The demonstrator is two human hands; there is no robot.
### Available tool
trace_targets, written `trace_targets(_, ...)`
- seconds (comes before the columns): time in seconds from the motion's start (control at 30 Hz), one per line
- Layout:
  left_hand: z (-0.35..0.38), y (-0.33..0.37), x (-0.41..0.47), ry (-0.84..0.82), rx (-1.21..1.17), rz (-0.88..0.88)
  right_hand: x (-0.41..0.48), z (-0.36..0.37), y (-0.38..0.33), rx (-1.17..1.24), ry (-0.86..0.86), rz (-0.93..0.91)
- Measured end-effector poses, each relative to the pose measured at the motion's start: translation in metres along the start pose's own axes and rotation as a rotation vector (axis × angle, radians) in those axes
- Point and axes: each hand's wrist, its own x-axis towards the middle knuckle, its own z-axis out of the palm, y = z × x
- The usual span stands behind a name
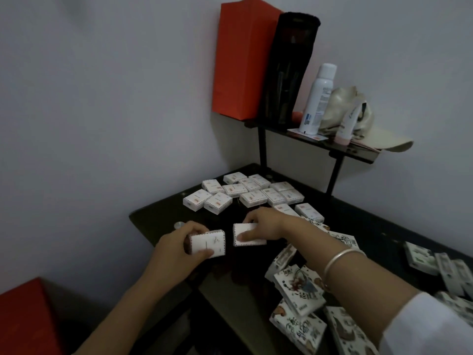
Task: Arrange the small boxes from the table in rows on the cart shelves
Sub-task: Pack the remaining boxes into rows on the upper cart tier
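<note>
White cardboard fills both grips: the left hand [179, 248] pinches one small box [208, 244] between thumb and fingers, lifted just above the dark table [153, 221], while the right hand [261, 226] clamps a second box [248, 234] just beside it, thumb on the near face and fingers curled over the far edge. Behind them lies a loose cluster of matching boxes [243, 193] — roughly in rows, well apart from the hands. Patterned boxes [297, 290] lie partly hidden under the right forearm, their print too dim to read. A silver bangle [337, 260] circles that wrist.
</note>
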Motion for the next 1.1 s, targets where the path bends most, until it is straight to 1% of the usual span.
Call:
trace_targets(0.03,-0.001,0.004,-0.003,-0.007,-0.006,0.015,-0.007,0.0,0.001,0.013,0.039,-0.007)
trace_targets(0.1,-0.004,0.016,-0.007,-0.026,-0.057,0.037,-0.024,-0.003,0.002,0.046,0.17,-0.038)
trace_targets(0.2,-0.012,0.047,-0.008,-0.05,-0.284,0.061,-0.067,-0.018,0.002,0.243,0.429,-0.074)
trace_targets(0.27,-0.017,0.076,-0.006,-0.054,-0.347,0.097,-0.106,-0.03,0.002,0.32,0.576,-0.066)
trace_targets(0.37,-0.018,0.129,-0.006,-0.123,-0.487,0.151,-0.171,-0.053,0.002,0.36,0.709,-0.1)
trace_targets(0.43,-0.016,0.17,-0.012,-0.202,-0.559,0.224,-0.217,-0.07,0.002,0.394,0.779,-0.161)
trace_targets(0.5,-0.014,0.212,-0.018,-0.288,-0.6,0.322,-0.263,-0.085,0.001,0.352,0.877,-0.212)
trace_targets(0.57,-0.011,0.257,-0.024,-0.331,-0.634,0.432,-0.308,-0.099,0.001,0.313,0.958,-0.235)
trace_targets(0.73,0.002,0.375,-0.03,-0.287,-0.756,0.657,-0.408,-0.136,0.02,0.363,1.154,-0.188)
trace_targets(0.83,0.011,0.439,-0.032,-0.242,-0.732,0.787,-0.46,-0.155,0.033,0.36,1.261,-0.186)
trace_targets(0.9,0.02,0.482,-0.036,-0.229,-0.743,0.875,-0.493,-0.168,0.046,0.374,1.332,-0.16)
trace_targets(0.93,0.026,0.503,-0.039,-0.239,-0.739,0.91,-0.508,-0.175,0.055,0.377,1.365,-0.115)
trace_targets(1.03,0.05,0.563,-0.046,-0.302,-0.604,0.969,-0.545,-0.195,0.086,0.4,1.449,0.128)
trace_targets(1.1,0.07,0.598,-0.047,-0.356,-0.494,0.97,-0.563,-0.202,0.11,0.388,1.45,0.255)
